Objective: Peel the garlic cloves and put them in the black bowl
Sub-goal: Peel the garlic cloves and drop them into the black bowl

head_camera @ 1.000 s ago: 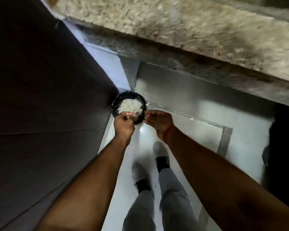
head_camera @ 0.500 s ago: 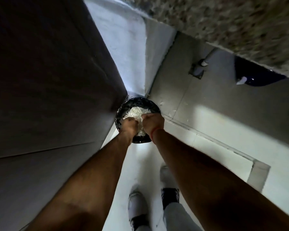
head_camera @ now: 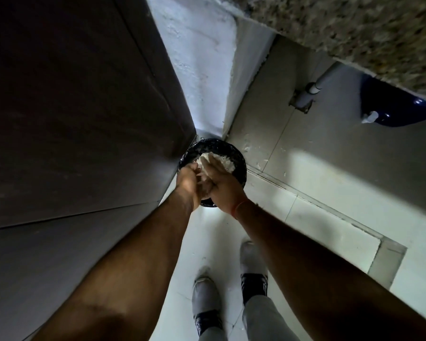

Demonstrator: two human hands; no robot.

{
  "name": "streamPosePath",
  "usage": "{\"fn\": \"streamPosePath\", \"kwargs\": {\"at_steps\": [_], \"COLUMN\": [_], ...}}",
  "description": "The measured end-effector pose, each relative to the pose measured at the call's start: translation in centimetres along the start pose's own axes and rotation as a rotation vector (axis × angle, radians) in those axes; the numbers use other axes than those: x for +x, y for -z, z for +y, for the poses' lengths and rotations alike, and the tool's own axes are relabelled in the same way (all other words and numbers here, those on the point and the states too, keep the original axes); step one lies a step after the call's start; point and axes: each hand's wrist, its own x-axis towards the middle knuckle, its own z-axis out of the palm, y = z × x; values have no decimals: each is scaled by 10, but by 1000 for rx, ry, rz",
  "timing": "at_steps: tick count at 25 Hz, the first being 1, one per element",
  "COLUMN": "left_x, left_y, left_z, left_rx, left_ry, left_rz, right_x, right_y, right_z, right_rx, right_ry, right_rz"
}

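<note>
1. While both arms reach down toward the floor (head_camera: 312, 183), the black bowl (head_camera: 240, 166) sits low in the corner where the dark cabinet panel (head_camera: 84, 107) meets the white wall (head_camera: 194, 57); it holds a heap of pale, flaky garlic material (head_camera: 221, 160) — peeled cloves or loose skins, the blur does not let one say which.
2. The left hand (head_camera: 188, 179) is curled at the bowl's near rim and appears to hold it, though what its fingertips pinch is hidden.
3. The right hand (head_camera: 223, 182) lies with its fingers fairly straight and flat over the pale heap, pressing or gathering it rather than pinching a single clove.
4. To do this step well, the person should probably keep the left hand steadying the rim so the bowl does not slide or tip.
5. The right hand would do best to work with light pressure — scraps already lie on the tiles nearby (head_camera: 250, 147), so any scooping should stay inside the rim.
6. A wrist thread (head_camera: 239, 208) marks the right arm.
</note>
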Motion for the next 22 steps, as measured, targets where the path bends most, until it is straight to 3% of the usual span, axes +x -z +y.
{"fn": "streamPosePath", "kwargs": {"at_steps": [2, 4, 6, 8, 10, 13, 15, 16, 19, 22], "left_x": [-6, -5, -4, -3, -9, -20, -25, -28, -46, -78], "left_y": [-5, -1, 8, 14, 12, 8, 13, 15, 19, 16], "left_z": [2, 4, 6, 4, 4, 1, -5, -8, -16, -6], "left_rx": [-87, -113, -40, 34, 21, 7, 196, 344, 859, 1223], "left_ry": [13, -15, -65, -54, 4, -4, -132, -227, -482, -599], "left_rz": [-58, -61, -21, -26, -60, -102, -81, -77, -143, -31], "right_x": [-8, -6, 0, -1, -12, -28, -26, -26, -28, -45], "right_y": [-7, -6, 1, 5, -3, -3, 11, 21, 42, 60], "right_z": [-5, 5, 10, -3, -14, 4, 12, 6, -27, -53], "right_rx": [67, -107, -334, -248, -100, -381, -529, -559, -632, -672], "right_ry": [26, -49, -177, -78, 72, -23, -224, -233, -72, -74], "right_rz": [-76, -198, -186, -57, -66, -216, -227, -182, -68, -98]}}
